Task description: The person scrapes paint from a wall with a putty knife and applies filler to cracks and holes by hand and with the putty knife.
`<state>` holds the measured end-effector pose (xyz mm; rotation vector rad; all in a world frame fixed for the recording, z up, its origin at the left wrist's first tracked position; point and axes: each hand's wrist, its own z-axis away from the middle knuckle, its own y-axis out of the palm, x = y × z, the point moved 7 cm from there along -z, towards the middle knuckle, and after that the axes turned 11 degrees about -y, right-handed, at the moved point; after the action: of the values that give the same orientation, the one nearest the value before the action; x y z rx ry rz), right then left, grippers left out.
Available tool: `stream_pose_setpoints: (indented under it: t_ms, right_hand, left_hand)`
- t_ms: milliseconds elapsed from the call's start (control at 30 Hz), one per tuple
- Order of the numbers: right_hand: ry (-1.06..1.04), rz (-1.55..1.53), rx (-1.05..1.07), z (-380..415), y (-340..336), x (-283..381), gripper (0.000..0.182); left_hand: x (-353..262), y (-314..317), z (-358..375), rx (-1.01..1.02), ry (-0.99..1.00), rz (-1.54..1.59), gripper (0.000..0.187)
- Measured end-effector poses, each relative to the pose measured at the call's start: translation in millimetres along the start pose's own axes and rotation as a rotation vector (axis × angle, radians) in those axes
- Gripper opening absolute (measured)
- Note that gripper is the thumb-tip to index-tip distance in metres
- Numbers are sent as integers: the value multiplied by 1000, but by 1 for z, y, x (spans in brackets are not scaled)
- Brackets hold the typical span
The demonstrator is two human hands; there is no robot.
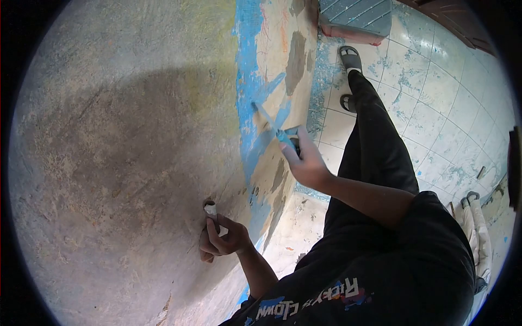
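My right hand [311, 161] is closed around the blue-and-black handle of a scraper [266, 115]. Its narrow blade points up and left, with the tip over the blue paint strip [248, 60] on the wall [125, 141]. Lower down, my left hand [224, 239] is closed close against the grey, worn wall surface. A small whitish piece with a dark round end [211, 208] sticks out from between its thumb and fingers; what exactly it is, I cannot tell. Bare patches and blue streaks surround the scraper.
Blue flakes are scattered over the pale tiled floor [424, 103]. A grey block with a ridged top [356, 19] stands by the wall near my sandalled feet [350, 57]. At the far right are the beige trouser legs of another person [478, 233]. A dark edge [457, 19] runs along the top right.
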<state>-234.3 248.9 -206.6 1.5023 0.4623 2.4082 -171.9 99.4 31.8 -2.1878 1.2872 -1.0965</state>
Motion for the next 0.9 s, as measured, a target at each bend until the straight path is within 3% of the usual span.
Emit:
stream_pose_setpoints:
  t_ms: [133, 333, 433, 900]
  right_hand:
    - [-66, 105, 68, 23, 11, -10, 26]
    - [16, 96, 151, 26, 19, -18, 22]
    - [-61, 172, 94, 28, 23, -18, 27]
    - [-8, 106, 83, 24, 26, -22, 25]
  left_hand:
    - [1, -1, 0, -5, 1, -13, 19]
    - [2, 0, 1, -19, 1, -14, 20]
    - [2, 0, 1, -17, -10, -9, 20]
    - [-1, 0, 0, 1, 24, 9, 20]
